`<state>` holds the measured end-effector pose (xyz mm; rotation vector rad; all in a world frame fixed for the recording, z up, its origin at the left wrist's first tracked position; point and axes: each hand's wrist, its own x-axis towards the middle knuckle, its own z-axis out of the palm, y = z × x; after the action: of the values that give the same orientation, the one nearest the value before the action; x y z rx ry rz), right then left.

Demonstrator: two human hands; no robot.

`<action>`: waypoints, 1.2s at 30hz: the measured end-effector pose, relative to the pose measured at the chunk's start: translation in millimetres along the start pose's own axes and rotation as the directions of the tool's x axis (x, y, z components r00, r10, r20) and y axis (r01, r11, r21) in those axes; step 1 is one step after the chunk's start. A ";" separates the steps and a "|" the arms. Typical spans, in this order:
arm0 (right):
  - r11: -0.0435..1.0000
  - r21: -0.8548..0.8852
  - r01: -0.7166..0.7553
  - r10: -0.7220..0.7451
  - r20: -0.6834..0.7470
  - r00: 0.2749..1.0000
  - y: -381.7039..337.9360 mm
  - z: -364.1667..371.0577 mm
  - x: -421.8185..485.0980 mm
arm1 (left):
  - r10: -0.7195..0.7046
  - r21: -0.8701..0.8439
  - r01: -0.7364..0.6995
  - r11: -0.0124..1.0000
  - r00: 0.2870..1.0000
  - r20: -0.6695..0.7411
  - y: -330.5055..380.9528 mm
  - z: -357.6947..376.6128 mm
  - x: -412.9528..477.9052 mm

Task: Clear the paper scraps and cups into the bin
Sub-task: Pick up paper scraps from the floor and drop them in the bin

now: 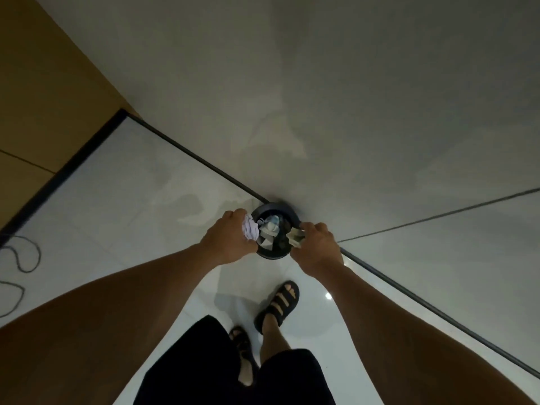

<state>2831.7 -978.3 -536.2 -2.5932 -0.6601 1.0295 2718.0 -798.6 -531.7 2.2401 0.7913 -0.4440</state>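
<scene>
- A small round black bin (274, 206) stands on the pale tiled floor (122, 217), between the two hands and slightly beyond them, against the foot of a grey wall (321, 97).
- The left hand (226, 235) grips a crumpled white paper scrap (250, 228), held over the bin's near-left rim.
- The right hand (318, 247) pinches a crumpled tan paper scrap (295, 237) at the bin's right rim.
- Between the hands, inside the bin, lie pale paper pieces (267, 230) (whether a cup is among them cannot be told).
- Below the hands, two feet in black sandals (279, 304).
</scene>
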 end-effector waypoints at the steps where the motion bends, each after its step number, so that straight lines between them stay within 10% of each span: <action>1: 1.000 0.014 -0.022 0.022 0.011 1.000 3.2 7.9 13.3 | -0.015 0.006 0.015 1.000 1.000 0.008 -6.0 7.1 15.1; 22: 0.909 0.262 -0.324 0.345 -0.039 0.938 49.3 243.0 216.1 | 0.143 0.179 -0.209 0.962 0.936 0.322 -165.5 173.5 254.6; 36: 0.807 0.383 -0.450 0.536 -0.155 0.830 -27.0 82.4 34.6 | 0.390 0.360 -0.558 0.747 0.807 0.443 -10.5 -9.3 143.6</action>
<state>2787.8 -930.7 -603.6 -2.5688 0.2684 0.8139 2820.1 -727.3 -604.5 2.5909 -0.1263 -0.8080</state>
